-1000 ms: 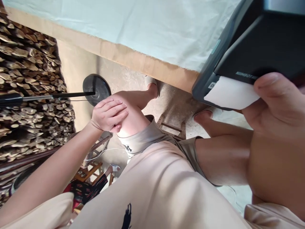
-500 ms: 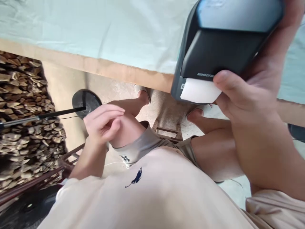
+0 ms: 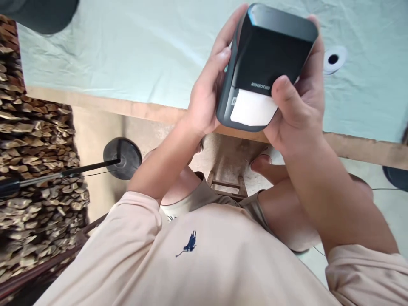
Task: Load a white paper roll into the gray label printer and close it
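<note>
A black label printer (image 3: 270,59) marked NIIMBOT is held above the table between both hands. From its slot a white label strip (image 3: 253,108) sticks out at the near end. My left hand (image 3: 208,89) is closed along the printer's left side, its thumb against the edge. Gripping the right side, my right hand (image 3: 301,100) has its thumb over the front corner beside the label; some of its fingers are hidden behind the casing. A white roll (image 3: 336,60) with a dark core lies on the cloth to the right.
A pale green cloth (image 3: 134,55) covers the table, whose bare wooden edge (image 3: 127,104) faces me. Stacked firewood (image 3: 38,170) is at the left. A stand with a round black base (image 3: 123,158) is on the floor. Something dark (image 3: 44,15) sits at the upper left.
My left hand has risen from over my knee and taken hold of the printer's left side. The printer has moved left and farther from me; the white roll has come into view.
</note>
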`<action>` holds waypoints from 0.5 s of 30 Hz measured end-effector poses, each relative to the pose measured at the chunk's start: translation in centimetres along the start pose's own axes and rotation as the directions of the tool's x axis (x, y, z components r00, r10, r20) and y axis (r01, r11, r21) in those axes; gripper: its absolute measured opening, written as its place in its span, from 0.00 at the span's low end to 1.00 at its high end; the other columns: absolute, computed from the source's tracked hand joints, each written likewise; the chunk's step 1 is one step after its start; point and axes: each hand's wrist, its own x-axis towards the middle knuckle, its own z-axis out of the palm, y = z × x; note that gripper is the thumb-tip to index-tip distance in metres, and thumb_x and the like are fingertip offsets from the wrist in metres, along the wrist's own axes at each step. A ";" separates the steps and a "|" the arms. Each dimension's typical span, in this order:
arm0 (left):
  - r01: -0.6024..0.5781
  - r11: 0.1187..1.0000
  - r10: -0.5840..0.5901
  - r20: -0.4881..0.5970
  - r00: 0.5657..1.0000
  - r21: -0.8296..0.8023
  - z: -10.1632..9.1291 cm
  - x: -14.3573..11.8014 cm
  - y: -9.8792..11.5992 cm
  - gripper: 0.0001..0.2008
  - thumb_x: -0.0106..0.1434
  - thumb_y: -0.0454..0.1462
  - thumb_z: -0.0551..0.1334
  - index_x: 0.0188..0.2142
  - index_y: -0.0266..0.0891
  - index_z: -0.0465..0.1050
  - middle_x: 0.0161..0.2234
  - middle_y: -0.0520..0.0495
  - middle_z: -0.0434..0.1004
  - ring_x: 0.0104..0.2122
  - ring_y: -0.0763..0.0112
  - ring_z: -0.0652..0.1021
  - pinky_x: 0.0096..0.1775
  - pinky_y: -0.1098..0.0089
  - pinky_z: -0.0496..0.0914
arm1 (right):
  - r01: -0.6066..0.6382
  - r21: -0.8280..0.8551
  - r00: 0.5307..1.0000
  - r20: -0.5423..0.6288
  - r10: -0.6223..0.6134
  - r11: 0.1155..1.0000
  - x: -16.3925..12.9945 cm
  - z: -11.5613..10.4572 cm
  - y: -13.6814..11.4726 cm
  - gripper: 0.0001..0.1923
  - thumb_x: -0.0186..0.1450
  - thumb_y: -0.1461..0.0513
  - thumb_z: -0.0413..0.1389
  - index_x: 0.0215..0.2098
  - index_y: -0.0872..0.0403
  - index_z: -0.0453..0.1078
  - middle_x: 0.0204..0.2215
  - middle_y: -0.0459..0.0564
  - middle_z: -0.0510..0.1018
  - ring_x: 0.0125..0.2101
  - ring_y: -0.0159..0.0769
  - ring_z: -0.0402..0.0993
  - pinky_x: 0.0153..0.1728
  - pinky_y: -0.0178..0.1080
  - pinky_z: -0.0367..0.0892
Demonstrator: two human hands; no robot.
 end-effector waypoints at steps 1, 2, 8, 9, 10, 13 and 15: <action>0.015 0.996 -0.024 -0.102 0.995 -0.093 0.0 -0.3 0.0 0.31 0.71 0.35 0.25 0.70 0.45 0.43 0.63 0.56 0.68 0.68 0.73 0.62 0.65 0.63 0.65 | 0.002 -0.006 1.000 0.003 -0.002 1.000 0.0 0.0 0.2 0.39 0.51 0.50 0.63 0.56 0.37 0.49 0.62 0.38 0.63 0.64 0.36 0.63 0.62 0.46 0.69; 0.014 0.981 -0.054 -0.205 0.977 -0.193 0.0 -0.6 0.0 0.29 0.71 0.35 0.28 0.70 0.44 0.40 0.63 0.56 0.66 0.66 0.72 0.65 0.62 0.65 0.68 | -0.002 -0.021 1.000 0.012 0.002 1.000 0.0 0.0 0.3 0.39 0.51 0.49 0.62 0.56 0.36 0.49 0.62 0.37 0.63 0.64 0.36 0.62 0.64 0.47 0.68; -0.029 0.904 -0.139 -0.357 0.924 -0.427 -0.2 -1.4 -0.3 0.29 0.69 0.34 0.29 0.69 0.46 0.37 0.57 0.55 0.72 0.46 0.77 0.80 0.48 0.71 0.75 | -0.050 -0.070 0.995 0.082 0.056 0.996 0.2 0.8 -0.4 0.33 0.52 0.46 0.57 0.55 0.38 0.58 0.61 0.39 0.64 0.66 0.40 0.58 0.71 0.51 0.59; -0.037 0.900 -0.136 -0.360 0.923 -0.434 -0.2 -1.4 -0.4 0.29 0.69 0.35 0.30 0.69 0.46 0.38 0.55 0.54 0.73 0.44 0.77 0.80 0.46 0.71 0.76 | -0.055 -0.051 0.995 0.082 0.059 0.997 0.2 1.0 -0.4 0.33 0.51 0.47 0.57 0.55 0.39 0.59 0.60 0.40 0.64 0.66 0.41 0.58 0.70 0.52 0.59; -0.040 0.898 -0.134 -0.358 0.924 -0.439 -0.2 -1.4 -0.6 0.29 0.69 0.36 0.32 0.69 0.46 0.38 0.54 0.54 0.74 0.43 0.77 0.80 0.45 0.71 0.76 | -0.057 -0.027 0.995 0.077 0.059 0.998 0.2 1.2 -0.3 0.34 0.50 0.47 0.58 0.55 0.39 0.58 0.60 0.40 0.64 0.65 0.42 0.60 0.69 0.53 0.60; 0.001 0.902 -0.168 -0.350 0.922 -0.432 -0.2 -1.3 -1.0 0.30 0.68 0.33 0.33 0.68 0.46 0.41 0.53 0.53 0.73 0.44 0.74 0.80 0.45 0.67 0.77 | -0.054 0.004 0.996 0.073 0.053 0.999 0.1 1.4 -0.1 0.38 0.49 0.50 0.58 0.57 0.39 0.56 0.59 0.42 0.65 0.62 0.45 0.64 0.66 0.58 0.64; 0.047 0.908 -0.204 -0.340 0.918 -0.416 -0.2 -1.2 -1.0 0.32 0.65 0.29 0.32 0.68 0.45 0.40 0.57 0.52 0.70 0.49 0.73 0.80 0.48 0.65 0.77 | -0.041 -0.119 0.993 0.103 0.053 0.992 0.1 1.0 -0.4 0.39 0.50 0.52 0.59 0.59 0.39 0.55 0.61 0.42 0.64 0.63 0.45 0.62 0.67 0.56 0.63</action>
